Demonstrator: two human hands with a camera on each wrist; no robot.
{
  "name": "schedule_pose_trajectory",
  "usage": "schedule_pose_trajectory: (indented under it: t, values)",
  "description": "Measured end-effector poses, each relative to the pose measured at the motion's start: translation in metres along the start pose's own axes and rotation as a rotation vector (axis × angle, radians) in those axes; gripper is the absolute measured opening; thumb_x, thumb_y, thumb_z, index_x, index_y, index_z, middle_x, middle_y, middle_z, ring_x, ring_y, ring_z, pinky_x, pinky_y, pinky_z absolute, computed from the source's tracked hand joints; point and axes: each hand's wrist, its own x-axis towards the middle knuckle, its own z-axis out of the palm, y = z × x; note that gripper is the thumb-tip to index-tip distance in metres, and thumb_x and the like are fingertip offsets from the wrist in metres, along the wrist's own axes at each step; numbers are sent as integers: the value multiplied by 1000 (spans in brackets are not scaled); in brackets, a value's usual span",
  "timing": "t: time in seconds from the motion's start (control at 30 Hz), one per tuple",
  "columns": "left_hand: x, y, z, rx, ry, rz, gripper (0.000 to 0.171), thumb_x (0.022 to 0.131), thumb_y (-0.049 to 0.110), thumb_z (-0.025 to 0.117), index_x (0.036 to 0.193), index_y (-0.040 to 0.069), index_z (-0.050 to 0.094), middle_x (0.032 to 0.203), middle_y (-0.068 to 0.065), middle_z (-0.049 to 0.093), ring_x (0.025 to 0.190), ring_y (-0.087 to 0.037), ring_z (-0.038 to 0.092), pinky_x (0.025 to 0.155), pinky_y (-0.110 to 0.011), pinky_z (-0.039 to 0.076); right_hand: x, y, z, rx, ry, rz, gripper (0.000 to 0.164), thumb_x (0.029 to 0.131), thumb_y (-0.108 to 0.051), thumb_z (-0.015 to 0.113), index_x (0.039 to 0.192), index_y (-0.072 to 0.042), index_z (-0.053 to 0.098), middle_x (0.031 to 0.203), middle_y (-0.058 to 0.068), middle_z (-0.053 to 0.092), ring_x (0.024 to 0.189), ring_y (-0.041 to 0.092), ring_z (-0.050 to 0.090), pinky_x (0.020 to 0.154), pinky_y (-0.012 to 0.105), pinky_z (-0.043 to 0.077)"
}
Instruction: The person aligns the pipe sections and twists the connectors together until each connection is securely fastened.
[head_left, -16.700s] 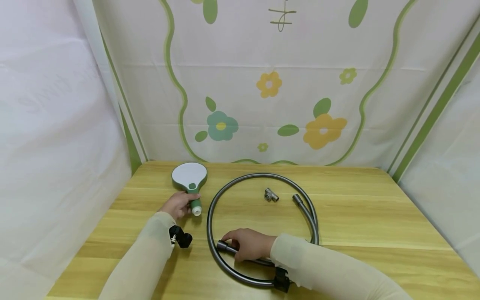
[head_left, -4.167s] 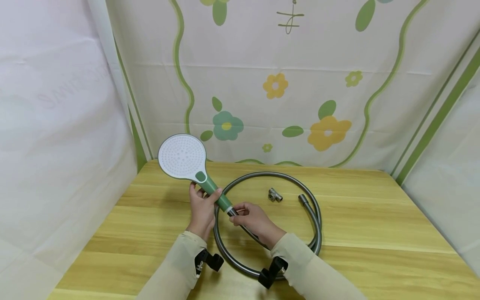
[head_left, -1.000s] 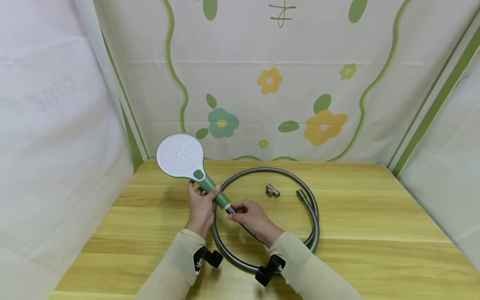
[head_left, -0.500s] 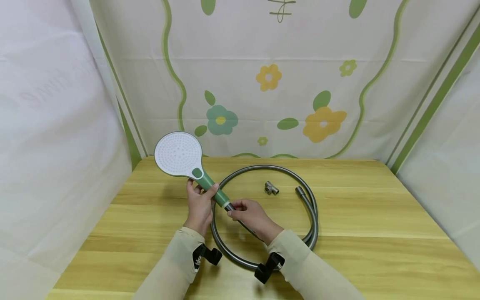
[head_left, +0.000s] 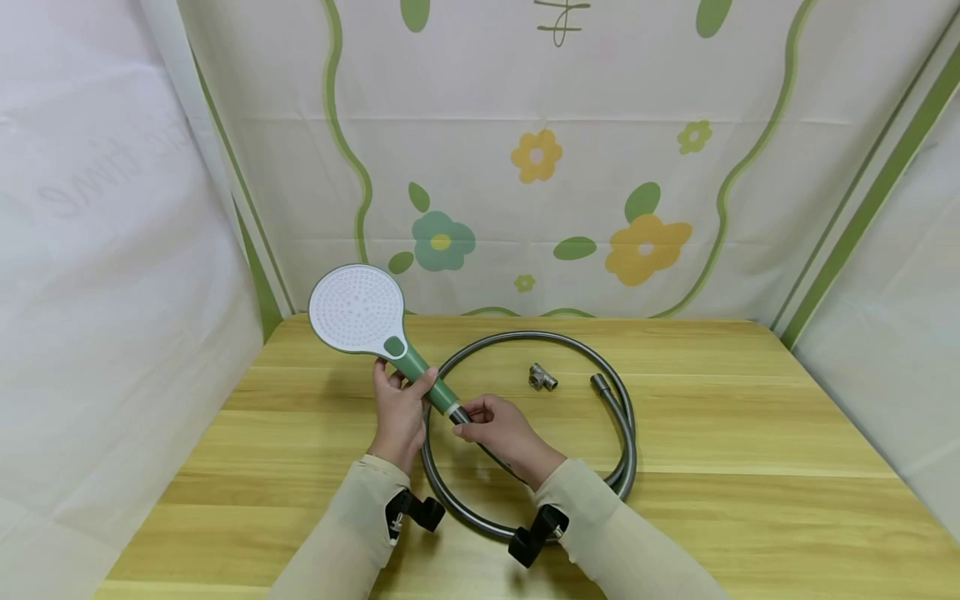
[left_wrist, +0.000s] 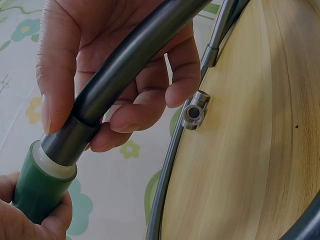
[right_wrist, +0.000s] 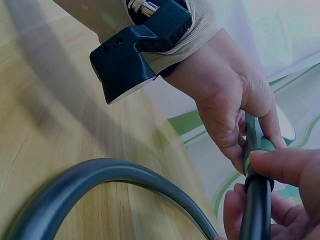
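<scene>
My left hand (head_left: 400, 412) grips the green handle of a shower head (head_left: 356, 308), whose round white spray face is turned up and raised off the table. With thumb and fingertips, my right hand (head_left: 506, 437) pinches the dark collar (left_wrist: 70, 140) at one end of a shower hose (head_left: 632, 433). That collar sits over the white end of the handle, and a narrow white band (left_wrist: 54, 167) shows between it and the green. From there the hose runs under my right hand into a large loop on the table.
Inside the loop lies a small metal tee fitting (head_left: 543, 377). Close by, the hose's other end (head_left: 599, 383) points toward the back. The wooden table (head_left: 750, 417) meets a flower-printed cloth (head_left: 480, 183) behind, with pale cloth walls on both sides.
Earliest, the shower head lay on the table and my right hand held the hose end apart from it. By 4.2 seconds ago both were raised and joined; little has moved since.
</scene>
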Motion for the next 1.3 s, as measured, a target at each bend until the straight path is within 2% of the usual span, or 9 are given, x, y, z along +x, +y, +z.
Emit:
schedule_pose_trajectory:
  t: [0.3, 0.5, 0.7, 1.1, 1.3]
  values:
    - [0, 0, 0, -3, 5, -7, 86, 90, -5, 62, 152, 19, 6, 134, -18, 38, 115, -29, 51, 98, -39, 46, 0, 0, 1, 23, -6, 4, 33, 88, -16, 69, 116, 1, 62, 95, 6, 66, 80, 16, 59, 79, 41, 52]
    - [1, 0, 0, -6, 17, -13, 86, 90, -5, 63, 152, 19, 8, 133, -17, 40, 113, -28, 51, 97, -38, 47, -2, 0, 1, 20, -2, -2, 38, 89, -18, 69, 121, 1, 62, 100, 6, 67, 84, 14, 60, 79, 37, 52]
    - [0, 0, 0, 1, 7, -16, 86, 90, -4, 63, 152, 20, 7, 134, -18, 38, 115, -29, 51, 97, -39, 47, -2, 0, 0, 23, -3, -6, 37, 88, -19, 69, 119, 0, 63, 103, 7, 67, 89, 15, 60, 79, 34, 52]
    - [0, 1, 0, 14, 10, -11, 85, 90, -4, 63, 152, 18, 8, 132, -18, 40, 114, -29, 51, 98, -39, 46, -3, -1, 0, 11, -9, -20, 36, 90, -19, 67, 119, 2, 63, 97, 5, 66, 81, 16, 59, 73, 32, 50]
    - [0, 2, 1, 15, 19, -15, 84, 90, -3, 63, 151, 19, 9, 134, -19, 39, 114, -29, 51, 97, -39, 47, -4, -4, 0, 17, -18, -12, 33, 90, -19, 67, 117, 1, 64, 96, 6, 66, 81, 16, 59, 75, 33, 51]
